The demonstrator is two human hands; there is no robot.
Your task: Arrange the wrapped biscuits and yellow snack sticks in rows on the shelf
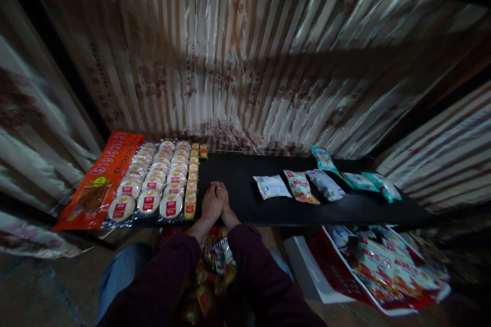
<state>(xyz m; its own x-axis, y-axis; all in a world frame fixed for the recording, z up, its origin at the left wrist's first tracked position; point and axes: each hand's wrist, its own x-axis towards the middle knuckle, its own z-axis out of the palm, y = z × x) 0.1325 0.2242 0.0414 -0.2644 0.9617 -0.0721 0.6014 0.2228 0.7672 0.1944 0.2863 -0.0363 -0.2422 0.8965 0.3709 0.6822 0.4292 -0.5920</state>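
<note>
My left hand (210, 205) and my right hand (224, 198) are clasped together at the front of a black shelf (241, 209). Their fingers are closed against each other, and no object shows in them. Just left of them runs a row of small yellow packs (191, 195). Beyond that lie rows of round white crackers (171, 207) in clear wrap with red labels, and an orange snack bag (102, 179) at the far left. To the right lie a white snack packet (271, 186), a red-and-white packet (301, 186) and a greyish packet (327, 185).
Several green packets (358, 181) lie at the shelf's right end. Below it stands an open red-and-white box (326, 260) of snack packets. More wrapped snacks (220, 258) sit between my forearms. Striped, wrinkled sheeting (230, 61) covers the back and sides.
</note>
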